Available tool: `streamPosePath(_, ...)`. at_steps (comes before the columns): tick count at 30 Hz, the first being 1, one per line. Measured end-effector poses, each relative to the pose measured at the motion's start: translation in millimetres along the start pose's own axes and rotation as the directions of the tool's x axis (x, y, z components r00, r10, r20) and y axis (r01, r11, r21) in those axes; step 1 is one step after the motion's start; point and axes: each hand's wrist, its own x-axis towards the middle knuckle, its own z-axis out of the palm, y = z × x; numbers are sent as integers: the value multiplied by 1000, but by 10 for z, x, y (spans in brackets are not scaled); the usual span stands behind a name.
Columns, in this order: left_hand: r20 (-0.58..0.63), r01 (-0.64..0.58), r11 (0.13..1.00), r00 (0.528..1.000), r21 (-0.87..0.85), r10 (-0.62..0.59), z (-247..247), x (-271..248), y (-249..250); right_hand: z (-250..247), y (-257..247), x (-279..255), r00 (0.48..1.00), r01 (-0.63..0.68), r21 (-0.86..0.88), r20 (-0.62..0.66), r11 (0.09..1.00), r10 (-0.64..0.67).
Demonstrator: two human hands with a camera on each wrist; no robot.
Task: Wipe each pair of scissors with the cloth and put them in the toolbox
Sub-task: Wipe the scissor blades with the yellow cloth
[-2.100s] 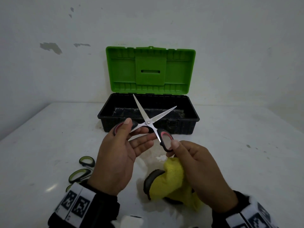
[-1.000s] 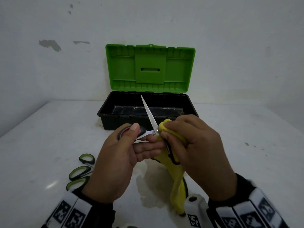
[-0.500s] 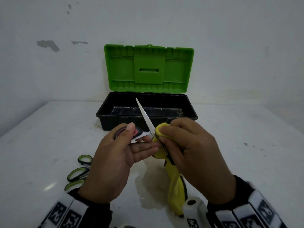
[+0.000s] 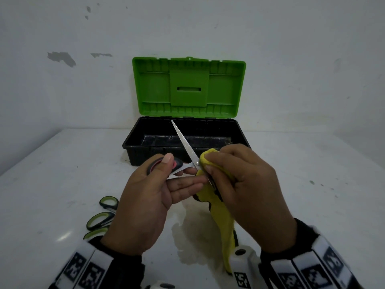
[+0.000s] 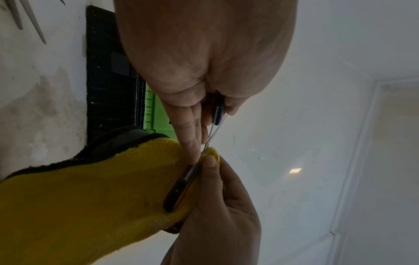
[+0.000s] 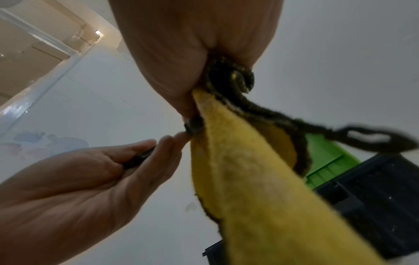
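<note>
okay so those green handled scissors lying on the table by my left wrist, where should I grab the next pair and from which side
Probably by a handle loop of the green-handled scissors, from above: the loops lie flat on the table facing you, blades hidden behind your left hand.

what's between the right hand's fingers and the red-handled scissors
A fold of the yellow cloth, pinched by the right hand round the red-handled scissors; head view.

Red-handled scissors (image 4: 183,147) held open, yellow cloth (image 4: 220,211) wrapping one blade, before open toolbox (image 4: 133,142).

Left hand (image 5: 204,59): pinches scissors (image 5: 217,114) handle.
Right hand (image 5: 217,206): presses yellow cloth (image 5: 90,197) round blade.
Toolbox (image 5: 108,89): behind.
</note>
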Motion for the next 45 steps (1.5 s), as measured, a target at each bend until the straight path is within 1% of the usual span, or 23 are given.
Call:
streamPosePath(3,-29,-13,1000,999,26,14,-32,0,13,17,-14,-31,997,43,-7,57,999,-42)
streamPosePath(7,-44,8,1000,999,-3,-8,-40,-14,-7,-39,44,-35,989,92,-10,117,996,-91)
streamPosePath(12,-30,33,999,999,-40,-34,-13,-14,-25,-127,84,-19,981,99,-33,168,995,-92)
streamPosePath(15,-35,59,997,998,-42,-60,1,-10,-40,-160,98,-37,980,74,-36,185,997,-66)
streamPosePath(21,-78,69,994,994,-85,-76,25,-6,-92,-143,55,-79,991,-31,17,127,999,29)
streamPosePath(24,-81,63,994,994,-91,-71,52,-15,-114,-82,10,-101,994,-72,4,80,997,72)
streamPosePath(26,-85,55,995,994,-86,-62,58,-22,-109,-50,-12,-109,996,-74,-15,51,997,75)
streamPosePath(29,-80,42,996,996,-74,-48,51,-36,-89,-74,3,-99,998,-40,-46,38,998,41)
streamPosePath(33,-51,26,997,998,-68,-30,48,-60,-69,-122,18,-46,998,-56,-67,-19,996,54)
streamPosePath(37,-52,13,998,999,-61,-16,41,-69,-47,-53,-74,-63,998,5,-45,59,999,-2)
streamPosePath(38,-50,13,999,999,-52,-16,35,-72,-44,-55,-55,-60,998,7,-49,57,999,-4)
streamPosePath(42,-44,10,999,999,-43,-12,31,-79,-52,-95,66,-25,996,-74,-75,-45,994,71)
streamPosePath(43,-46,7,999,999,-45,-9,35,-74,-53,-81,53,-26,995,-82,-68,-57,994,78)
streamPosePath(45,-54,4,999,999,-51,-7,30,-68,-47,-35,-20,-45,997,-65,-37,-30,997,64)
